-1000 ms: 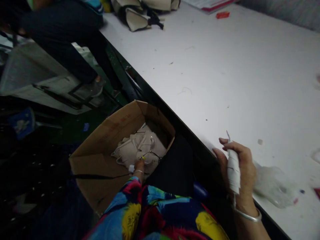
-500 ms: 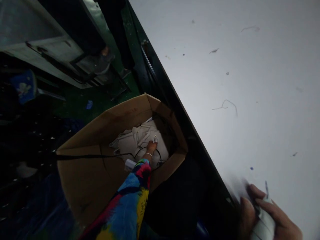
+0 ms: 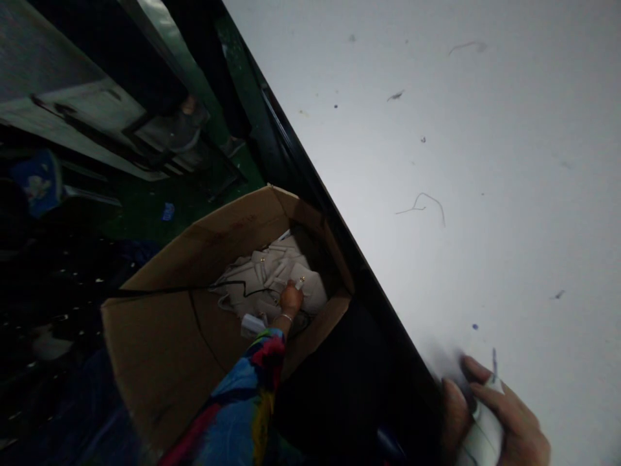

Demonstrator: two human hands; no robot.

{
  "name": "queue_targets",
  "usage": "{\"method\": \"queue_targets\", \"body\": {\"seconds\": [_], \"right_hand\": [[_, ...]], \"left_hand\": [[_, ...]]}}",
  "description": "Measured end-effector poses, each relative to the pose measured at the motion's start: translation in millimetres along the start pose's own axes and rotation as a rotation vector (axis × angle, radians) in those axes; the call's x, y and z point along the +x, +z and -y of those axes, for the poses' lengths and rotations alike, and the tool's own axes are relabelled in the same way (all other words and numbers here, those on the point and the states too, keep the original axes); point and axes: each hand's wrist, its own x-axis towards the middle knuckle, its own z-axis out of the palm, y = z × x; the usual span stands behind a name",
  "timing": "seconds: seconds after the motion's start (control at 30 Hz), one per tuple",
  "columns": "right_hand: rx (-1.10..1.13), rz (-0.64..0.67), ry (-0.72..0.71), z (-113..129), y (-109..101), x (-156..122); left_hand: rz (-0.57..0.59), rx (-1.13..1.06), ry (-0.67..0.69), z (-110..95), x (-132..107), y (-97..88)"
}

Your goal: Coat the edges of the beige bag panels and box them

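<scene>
My left hand (image 3: 291, 299), its wrist in a bracelet, reaches down into a cardboard box (image 3: 160, 336). Its fingers are closed on a small pale strap tab (image 3: 299, 283) with a gold-coloured metal fitting. Around it lies a heap of beige soft pieces (image 3: 252, 277), some with small gold fittings, and a black cord crosses over them. At the lower right, by the table edge, my right hand (image 3: 514, 421) is wrapped round a white rounded thing (image 3: 482, 435) with a thin dark tip. Its exact kind cannot be made out.
The white tabletop (image 3: 524, 252) fills the right side, with bits of thread (image 3: 422, 202) and specks on it. A small white packet (image 3: 253, 325) lies in the box. Behind stand a person's dark-clothed legs (image 3: 213, 71), a stool and pale machinery on a green floor.
The view has shifted slightly, so the table and right hand appear further left. My left hand has pulled back a little within the box, and the black cord lies differently over the heap.
</scene>
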Motion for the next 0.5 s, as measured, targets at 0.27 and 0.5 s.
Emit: {"method": "queue_targets", "body": {"seconds": [0.27, 0.5], "right_hand": [[0.037, -0.065, -0.162, -11.8, 10.1, -1.3], [0.15, -0.134, -0.207, -21.8, 17.2, -2.5]], "left_hand": [[-0.35, -0.234, 0.299, 1.2, -56.9, -73.6], [-0.513, -0.565, 0.437, -2.8, -89.1, -182.8]]}}
